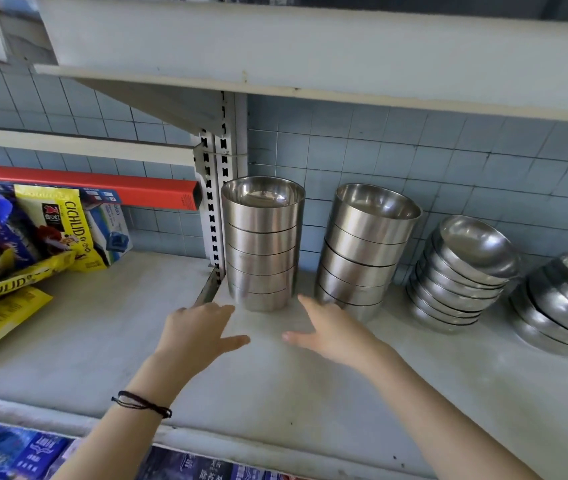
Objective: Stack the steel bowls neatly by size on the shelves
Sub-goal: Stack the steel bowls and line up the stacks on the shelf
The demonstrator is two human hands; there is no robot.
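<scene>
Head cam, op here. Nearest: blue packets (33,452) along the bottom edge, under the shelf (275,393) lip. Both forearms reach in over the lip, with a dark cord band (142,403) on the left wrist.

eng: Grip state?

op: Left hand (199,336) has its fingers spread wide and holds nothing. Right hand (331,330) is the same, spread with nothing in it. Both are low over the shelf, thumbs pointing at each other with a gap between.

eng: Where are the bowls?

op: I see four stacks on the shelf, back by the tiles (449,161).
- **Left stack** (262,244): straight-sided bowls, nested and upright, just beside the slotted upright (215,202), right beyond the gap between the hands. Left fingertips are near its base; I can't tell if they touch.
- **Second stack** (362,251): just to the right, same kind of bowl, leaning slightly with uneven rims. Right fingers overlap its base in view; contact unclear.
- **Third stack** (462,275): shallow rounded bowls, tilted.
- **Fourth stack** (559,306): at the right edge, also tilted, partly cut off by the frame.

eng: Anything else?

op: Left of the upright, yellow CICHLID bags (50,230) are slumped on the shelf, with a red box (102,188) behind them along the wall. An upper shelf (275,46) runs overhead.
</scene>
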